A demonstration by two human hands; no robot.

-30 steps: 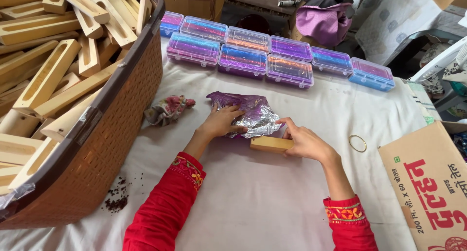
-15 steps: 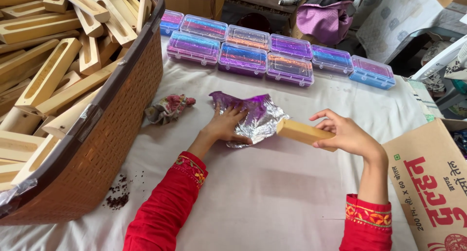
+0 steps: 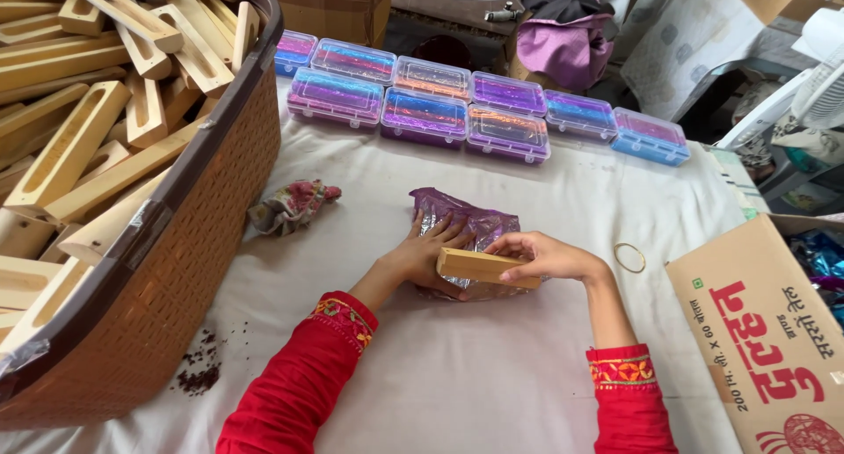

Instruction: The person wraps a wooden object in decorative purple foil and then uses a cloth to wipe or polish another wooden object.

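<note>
A crinkled purple and silver foil sheet (image 3: 475,221) lies on the white cloth in the middle of the table. My left hand (image 3: 422,256) presses flat on its near left part, fingers spread. My right hand (image 3: 549,256) grips a small rectangular wooden block (image 3: 479,267) by its right end and holds it over the near edge of the foil, next to my left hand. Both sleeves are red with embroidered cuffs.
A big brown woven basket (image 3: 189,252) full of wooden blocks stands at the left. Several clear plastic boxes (image 3: 422,111) of coloured foil line the far side. A crumpled rag (image 3: 290,206), a thin ring (image 3: 629,257) and a cardboard box (image 3: 774,331) at the right also sit here.
My right hand lifted the wooden block off the foil out to the right, then brought it back down over the foil's near edge. My left hand stayed on the foil.
</note>
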